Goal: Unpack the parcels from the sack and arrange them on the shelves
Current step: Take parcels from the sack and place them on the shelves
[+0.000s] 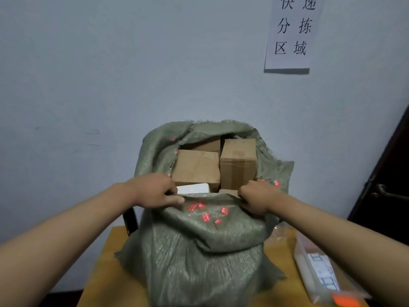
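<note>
A green woven sack (199, 251) stands on a wooden table, its mouth pulled wide. Inside I see a creased brown cardboard parcel (195, 168), a taller brown box (238, 161) to its right, and a small white parcel (193, 188) at the near rim. My left hand (155, 191) grips the sack's near rim on the left. On the right, my right hand (256, 197) grips the same rim. Red printed marks dot the folded fabric between both hands.
The yellow wooden table (104, 269) stands against a pale wall. A clear plastic-wrapped flat parcel (314, 269) lies on the table at the right. A paper sign (292, 32) hangs on the wall above. A dark door (385, 185) is at the far right.
</note>
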